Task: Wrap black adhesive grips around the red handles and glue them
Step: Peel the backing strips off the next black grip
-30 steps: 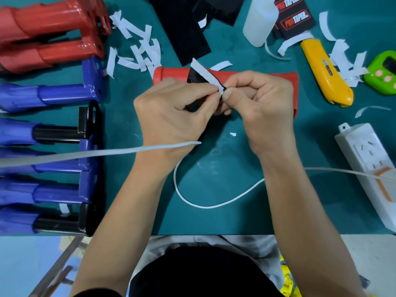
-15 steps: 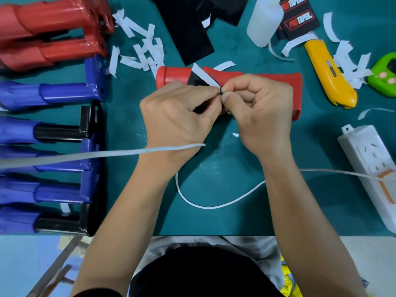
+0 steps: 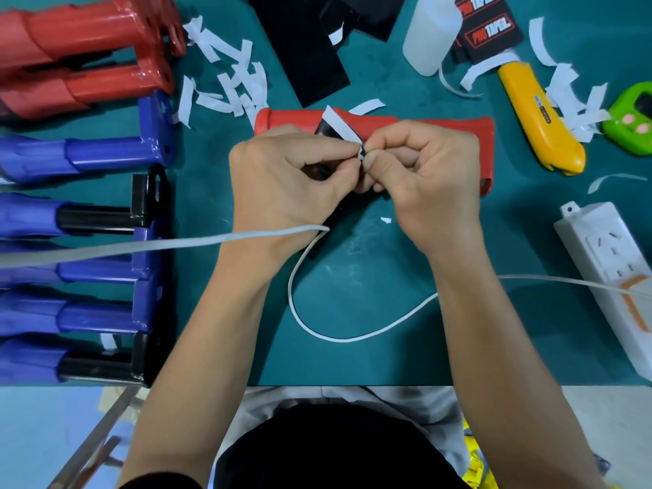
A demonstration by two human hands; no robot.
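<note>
The left hand [image 3: 282, 185] pinches the black adhesive grip strip [image 3: 324, 131], the right hand [image 3: 427, 178] its white paper backing [image 3: 337, 125]. Slow, even peeling likely avoids tears.

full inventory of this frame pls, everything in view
handle: one, red, on mat behind hands
grip: one, black with white backing, between both hands
stacked handles: two, red, top left
blue handles: five, blue, left edge
paper strips: many, white, top left and right
sheets: several, black, top centre
bottle: one, white, top
packs: two, black and red, beside bottle
knife: one, yellow, top right
device: one, green, right edge
power strip: one, white, right
cable: one, white, looped near wrists
mat: one, teal, under everything
left hand: one, pinches grip corner
right hand: one, pinches same corner
</note>
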